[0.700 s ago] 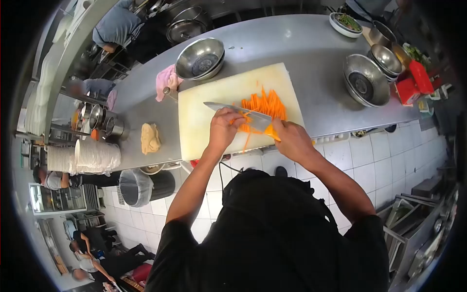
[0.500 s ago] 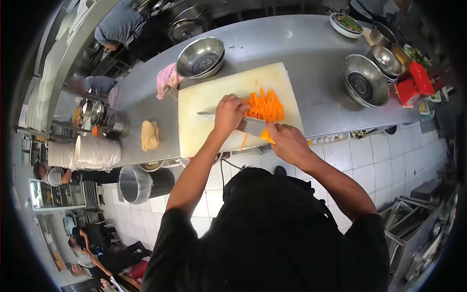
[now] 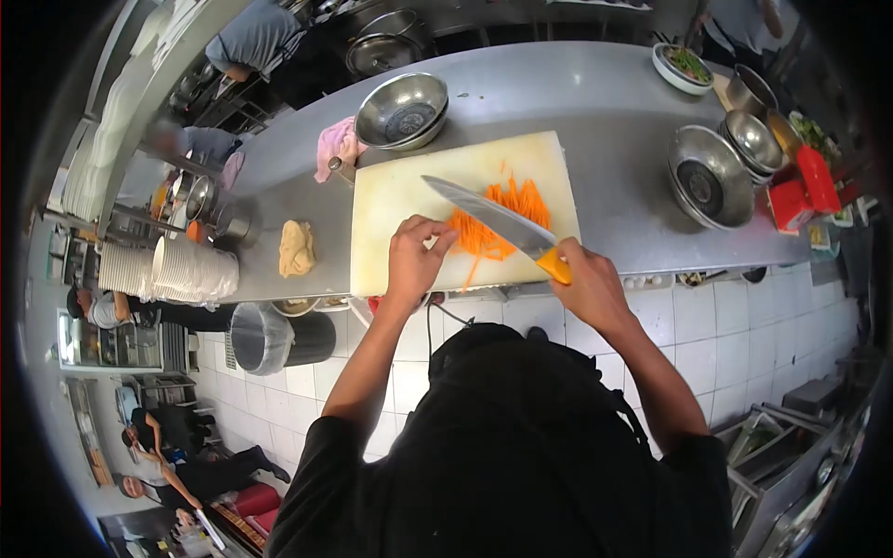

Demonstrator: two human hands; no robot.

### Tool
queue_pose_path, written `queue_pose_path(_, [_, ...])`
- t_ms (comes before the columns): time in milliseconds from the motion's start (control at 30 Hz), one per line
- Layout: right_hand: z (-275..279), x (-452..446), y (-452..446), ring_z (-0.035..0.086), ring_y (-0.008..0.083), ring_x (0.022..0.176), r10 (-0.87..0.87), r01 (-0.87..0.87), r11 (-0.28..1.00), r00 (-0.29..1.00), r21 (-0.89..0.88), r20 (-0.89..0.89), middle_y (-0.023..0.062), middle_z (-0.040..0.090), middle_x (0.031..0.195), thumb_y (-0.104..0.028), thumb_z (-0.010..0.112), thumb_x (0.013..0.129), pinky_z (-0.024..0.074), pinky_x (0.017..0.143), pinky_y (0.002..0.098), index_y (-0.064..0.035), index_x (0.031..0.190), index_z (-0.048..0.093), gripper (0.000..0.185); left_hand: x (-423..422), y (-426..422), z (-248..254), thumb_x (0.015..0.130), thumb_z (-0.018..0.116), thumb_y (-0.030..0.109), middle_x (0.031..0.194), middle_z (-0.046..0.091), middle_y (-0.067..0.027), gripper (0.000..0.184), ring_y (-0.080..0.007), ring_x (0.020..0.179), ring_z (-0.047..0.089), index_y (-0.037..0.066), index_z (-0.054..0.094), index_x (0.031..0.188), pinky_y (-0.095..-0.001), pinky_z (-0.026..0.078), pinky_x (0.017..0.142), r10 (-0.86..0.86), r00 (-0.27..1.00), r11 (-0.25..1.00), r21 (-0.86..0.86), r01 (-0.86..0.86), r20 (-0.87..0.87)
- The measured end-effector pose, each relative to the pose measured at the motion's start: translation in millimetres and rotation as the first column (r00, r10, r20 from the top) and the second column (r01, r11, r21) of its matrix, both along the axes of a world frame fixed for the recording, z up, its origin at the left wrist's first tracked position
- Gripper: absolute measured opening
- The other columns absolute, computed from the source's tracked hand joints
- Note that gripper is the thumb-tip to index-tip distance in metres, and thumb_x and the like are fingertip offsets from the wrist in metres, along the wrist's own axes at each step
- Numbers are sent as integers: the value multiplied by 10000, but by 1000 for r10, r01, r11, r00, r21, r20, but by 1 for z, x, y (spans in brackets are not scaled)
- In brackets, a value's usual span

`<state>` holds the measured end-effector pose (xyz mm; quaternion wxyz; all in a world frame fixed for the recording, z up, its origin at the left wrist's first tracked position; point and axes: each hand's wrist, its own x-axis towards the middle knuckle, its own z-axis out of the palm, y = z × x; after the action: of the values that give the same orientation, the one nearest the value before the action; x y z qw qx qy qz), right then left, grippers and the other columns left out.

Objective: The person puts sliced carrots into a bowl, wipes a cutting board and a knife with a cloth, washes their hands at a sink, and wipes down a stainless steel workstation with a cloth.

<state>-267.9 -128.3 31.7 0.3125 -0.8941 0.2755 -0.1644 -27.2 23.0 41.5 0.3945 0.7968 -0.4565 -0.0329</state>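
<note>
My right hand (image 3: 588,284) is closed around the yellow handle of a kitchen knife (image 3: 493,214). The broad blade is raised over a pile of orange carrot strips (image 3: 476,232), its tip pointing to the far left. Just left of that pile is my left hand (image 3: 417,260), fingers loosely bent, thumb a little apart, with nothing visible in them. Under both lies a white cutting board (image 3: 391,191) on the steel counter (image 3: 614,177). A few strips lie loose near the board's front edge.
Steel bowls (image 3: 403,112) stand behind the board, beside a pink cloth (image 3: 337,149). A tan lump (image 3: 297,248) sits to the left. More bowls (image 3: 712,177) and a red scale-like device (image 3: 791,206) are at right. A lined bin (image 3: 260,339) stands on the floor.
The knife has lifted off and swung up over the carrot pile. My left hand has drawn back toward me and left. Part of the carrot pile has spread toward the left and front.
</note>
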Motion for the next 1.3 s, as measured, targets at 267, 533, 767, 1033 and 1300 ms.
queue_pose_path(267, [-14, -56, -27, 648, 421, 871, -376, 376, 916, 926, 139, -28, 223, 676, 919, -106, 743, 740, 522, 748, 461, -69, 1139, 551, 444, -27, 47, -59, 746, 808, 148, 807, 653, -127, 187, -261, 751, 627, 17, 718, 845, -360, 507, 670, 26, 985, 978, 208, 11, -172])
queue_pose_path(533, [-67, -64, -55, 644, 418, 823, -471, 473, 878, 881, -75, 43, 202, 668, 909, -136, 759, 751, 507, 719, 472, -62, 1102, 541, 420, -31, 41, -90, 754, 750, 90, 798, 648, -135, 148, -307, 754, 621, 8, 708, 870, -392, 513, 703, 2, 998, 974, 228, 11, -55])
queue_pose_path(767, [-100, -53, -95, 645, 384, 866, -449, 434, 875, 893, -216, -24, 180, 663, 923, -210, 750, 732, 513, 764, 478, -80, 1104, 580, 429, -18, 34, -90, 763, 659, 74, 703, 633, -156, 66, -349, 683, 618, 15, 685, 749, -445, 500, 673, -138, 974, 980, 168, 108, 181])
queue_pose_path(1033, [-59, -73, -29, 628, 379, 836, -559, 580, 779, 815, -239, 153, 189, 651, 904, -133, 650, 776, 508, 782, 473, -33, 970, 643, 218, 6, 13, -88, 795, 709, 20, 704, 674, -98, 55, -140, 645, 606, -23, 697, 827, -287, 505, 631, 6, 982, 990, -137, -33, -189])
queue_pose_path(1300, [-168, -181, 63, 659, 374, 855, -838, 837, 500, 533, 223, -120, 206, 686, 902, -133, 664, 765, 522, 818, 448, -29, 934, 695, 200, -22, 14, -50, 849, 717, 84, 830, 683, -69, 226, -143, 700, 605, -49, 684, 1029, -273, 499, 652, 39, 985, 988, -143, -63, -168])
